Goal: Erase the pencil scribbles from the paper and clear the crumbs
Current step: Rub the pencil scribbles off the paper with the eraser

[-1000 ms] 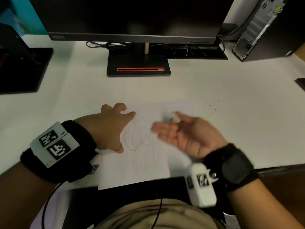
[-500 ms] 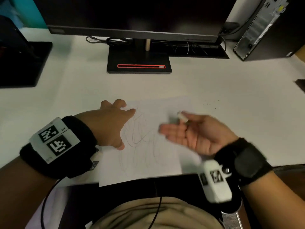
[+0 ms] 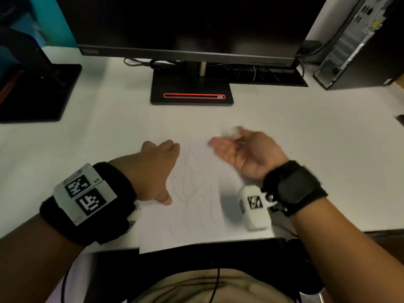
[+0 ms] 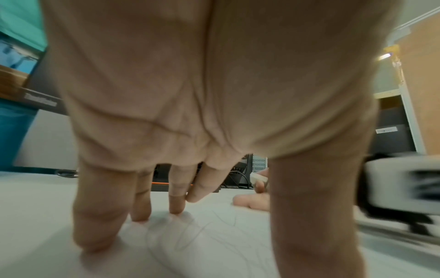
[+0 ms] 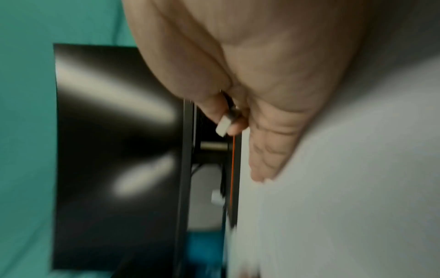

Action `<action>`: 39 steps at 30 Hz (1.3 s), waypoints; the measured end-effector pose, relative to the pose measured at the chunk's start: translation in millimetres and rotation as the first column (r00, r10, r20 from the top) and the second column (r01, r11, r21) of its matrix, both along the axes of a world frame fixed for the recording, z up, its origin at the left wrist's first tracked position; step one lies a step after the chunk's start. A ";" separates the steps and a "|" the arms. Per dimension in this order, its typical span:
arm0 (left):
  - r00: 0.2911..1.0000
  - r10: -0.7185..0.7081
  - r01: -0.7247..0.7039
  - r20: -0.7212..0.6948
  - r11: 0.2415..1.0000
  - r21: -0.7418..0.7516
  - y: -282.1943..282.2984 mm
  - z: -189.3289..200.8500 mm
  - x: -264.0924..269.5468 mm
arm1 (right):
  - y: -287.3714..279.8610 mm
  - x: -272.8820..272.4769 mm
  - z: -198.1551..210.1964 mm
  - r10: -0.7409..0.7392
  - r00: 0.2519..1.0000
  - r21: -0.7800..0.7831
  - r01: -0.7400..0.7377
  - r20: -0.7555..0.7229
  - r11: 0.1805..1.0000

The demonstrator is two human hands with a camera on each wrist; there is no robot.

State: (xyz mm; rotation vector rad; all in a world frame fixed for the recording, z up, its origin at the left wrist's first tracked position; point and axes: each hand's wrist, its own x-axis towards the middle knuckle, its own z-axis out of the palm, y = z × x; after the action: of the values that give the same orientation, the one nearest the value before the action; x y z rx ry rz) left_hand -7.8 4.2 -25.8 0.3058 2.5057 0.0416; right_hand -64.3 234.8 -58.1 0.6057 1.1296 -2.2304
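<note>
A white sheet of paper (image 3: 196,217) with faint pencil scribbles (image 3: 190,184) lies at the desk's near edge. My left hand (image 3: 153,169) presses its left side flat with straight, spread fingers (image 4: 176,195). My right hand (image 3: 231,143) stands on its edge over the paper's far right corner, palm facing left. Its thumb and forefinger pinch a small white eraser (image 3: 236,129), while the other fingers (image 5: 262,165) stay straight along the paper. The eraser (image 5: 223,127) shows clearly in the right wrist view. A few dark crumbs (image 3: 289,141) dot the desk right of the hand.
A monitor on a black stand (image 3: 192,92) sits straight ahead at the back of the white desk (image 3: 328,149). A computer tower (image 3: 358,44) stands back right, and a second black stand (image 3: 37,90) back left. The desk edge runs just below the paper.
My right hand, still pinching the eraser, has swept away from me and to the right over the paper. The left hand stays pressed on the sheet.
</note>
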 end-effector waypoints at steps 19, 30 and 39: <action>0.991 -0.014 0.017 0.135 1.000 -0.020 10.8 1.4 9.9 | 58.0 37.2 21.7 0.278 0.940 0.570 -0.119 -0.200 0.813; 0.996 0.024 -0.015 0.091 0.995 -0.097 28.3 -14.4 6.4 | 29.3 64.7 27.0 0.936 0.322 0.977 -0.196 0.143 -0.082; 0.992 0.035 -0.022 0.117 0.993 -0.115 30.0 -14.4 6.1 | 24.7 65.7 21.3 0.928 0.348 0.981 -0.177 0.132 -0.073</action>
State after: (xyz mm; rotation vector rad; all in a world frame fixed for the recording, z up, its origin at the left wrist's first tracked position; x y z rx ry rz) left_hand -1.7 34.2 -40.2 0.2140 2.3829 -0.0689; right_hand 1.4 259.4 -36.9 -0.4769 2.4588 -0.5362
